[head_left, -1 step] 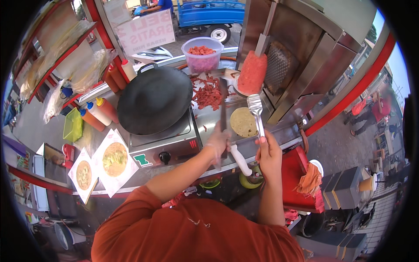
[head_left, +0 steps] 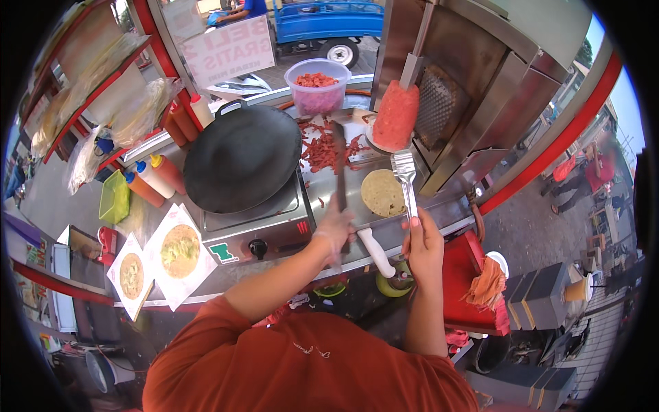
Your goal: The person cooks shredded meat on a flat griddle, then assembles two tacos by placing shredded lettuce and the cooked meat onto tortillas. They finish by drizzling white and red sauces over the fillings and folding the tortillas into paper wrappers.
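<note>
Shifted leftward: left hand (head_left: pixel 333 231), grip around a dark blade (head_left: pixel 340 168); right hand (head_left: pixel 424 242) holds metal tongs (head_left: pixel 406 173).

Blurred, translucent-gloved left hand (head_left: pixel 333 231) clenched, bare left forearm (head_left: pixel 285 270) toward two o'clock, bare right hand (head_left: pixel 424 239) with curled fingers (head_left: pixel 414 232), right forearm (head_left: pixel 426 305) toward twelve o'clock

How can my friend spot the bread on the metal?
Find the big black wok. To its right, on the metal surface, in front of the red meat cone, lies the round bread. Unlike the two breads on white paper, it has no topping.
</note>
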A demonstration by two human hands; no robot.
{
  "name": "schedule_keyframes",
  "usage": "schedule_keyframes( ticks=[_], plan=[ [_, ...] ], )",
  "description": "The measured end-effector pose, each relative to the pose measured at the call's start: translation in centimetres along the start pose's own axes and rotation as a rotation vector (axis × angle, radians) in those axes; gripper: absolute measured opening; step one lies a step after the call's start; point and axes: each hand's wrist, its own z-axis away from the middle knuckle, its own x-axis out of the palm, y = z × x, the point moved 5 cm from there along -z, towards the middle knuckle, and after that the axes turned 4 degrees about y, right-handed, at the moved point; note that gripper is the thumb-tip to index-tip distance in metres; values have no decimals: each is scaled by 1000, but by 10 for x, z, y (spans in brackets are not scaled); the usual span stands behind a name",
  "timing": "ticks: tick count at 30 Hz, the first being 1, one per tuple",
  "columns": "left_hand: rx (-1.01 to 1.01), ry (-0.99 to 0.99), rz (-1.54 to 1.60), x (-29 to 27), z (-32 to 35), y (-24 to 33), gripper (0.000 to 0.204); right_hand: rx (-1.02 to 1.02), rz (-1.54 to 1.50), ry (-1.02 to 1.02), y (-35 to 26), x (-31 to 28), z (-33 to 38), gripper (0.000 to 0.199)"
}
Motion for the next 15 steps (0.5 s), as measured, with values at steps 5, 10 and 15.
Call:
schedule_keyframes(
  ticks=[5,10,15],
  plan=[
    [131,38,161,-33,27,9,83,-8,6,-2,20,8,-12,41],
    [-7,-228,129,-17,-5,20,82,-109,66,-43,28,31,-23,47],
    [-97,-200,-24,-26,-30,15,82,-252,166,-28,37,23,-12,44]
  ],
)
